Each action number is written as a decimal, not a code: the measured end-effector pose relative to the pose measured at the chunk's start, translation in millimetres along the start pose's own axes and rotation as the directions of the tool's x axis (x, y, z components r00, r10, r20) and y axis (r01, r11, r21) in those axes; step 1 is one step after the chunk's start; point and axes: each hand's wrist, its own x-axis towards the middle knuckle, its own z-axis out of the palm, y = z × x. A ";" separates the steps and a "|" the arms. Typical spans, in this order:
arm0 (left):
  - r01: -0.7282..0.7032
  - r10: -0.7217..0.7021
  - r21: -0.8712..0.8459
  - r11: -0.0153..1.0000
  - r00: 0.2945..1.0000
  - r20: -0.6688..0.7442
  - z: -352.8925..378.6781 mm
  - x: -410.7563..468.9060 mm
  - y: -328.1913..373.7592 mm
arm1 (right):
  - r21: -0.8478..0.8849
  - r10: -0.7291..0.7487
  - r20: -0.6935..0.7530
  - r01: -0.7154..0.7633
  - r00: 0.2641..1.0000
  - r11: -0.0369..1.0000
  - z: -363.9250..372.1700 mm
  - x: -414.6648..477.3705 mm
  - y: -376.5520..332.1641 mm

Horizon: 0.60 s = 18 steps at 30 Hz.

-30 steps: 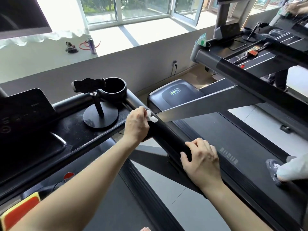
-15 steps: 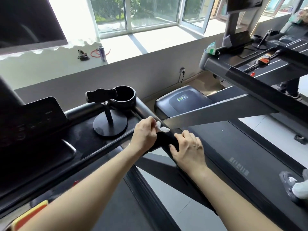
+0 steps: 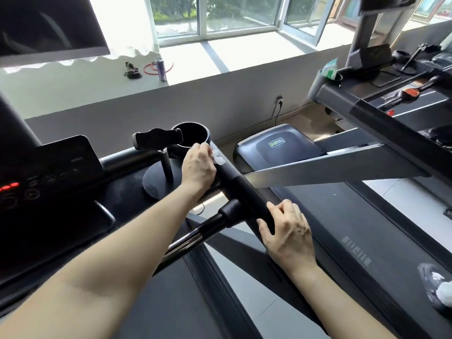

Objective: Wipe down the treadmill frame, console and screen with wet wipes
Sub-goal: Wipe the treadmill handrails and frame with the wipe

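My left hand holds a white wet wipe against the top of the treadmill's black right handrail, just below the cup holder. Most of the wipe is hidden under my fingers. My right hand grips the same handrail lower down, fingers curled over its padded part. The dark console with red lit digits lies to the left, and the screen hangs at the upper left.
A black phone stand sits on the console tray beside the cup holder. A chrome side bar juts from the handrail. A second treadmill stands at right with a wipe pack. Someone's shoe is on its belt.
My left hand slid the wipe up the handrail toward the cup holder. My right hand moved back down the rail, away from the left.
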 end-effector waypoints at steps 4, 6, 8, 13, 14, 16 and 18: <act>0.022 -0.023 -0.032 0.999 1.000 -0.016 -1.9 -5.3 3.3 | 0.013 0.000 0.008 0.000 1.000 1.000 1.0 0.6 0.8; -0.055 0.056 -0.045 0.997 0.998 0.014 -5.2 -22.7 7.4 | 0.021 0.003 0.009 -0.003 1.000 1.000 1.5 0.3 0.9; -0.197 0.200 -0.049 0.979 0.978 0.060 -8.4 -47.9 13.2 | 0.033 0.002 0.003 -0.002 1.000 0.999 1.4 0.0 0.7; -0.373 0.373 -0.030 0.927 0.916 0.144 -12.3 -57.4 13.1 | 0.039 0.004 0.007 -0.004 1.000 0.999 1.6 0.1 1.6; -0.331 0.330 -0.010 0.944 0.937 0.111 -11.2 -47.6 10.2 | 0.039 0.003 0.010 -0.003 1.000 0.999 1.8 0.0 1.9; -0.193 0.191 0.031 0.981 0.980 0.059 -11.7 -23.8 5.3 | 0.037 0.004 0.013 -0.004 1.000 0.999 2.2 -0.3 2.0; -0.081 0.079 0.063 0.995 0.997 0.025 -14.1 -3.7 3.9 | 0.039 0.008 0.009 -0.008 1.000 0.999 2.7 -0.2 1.6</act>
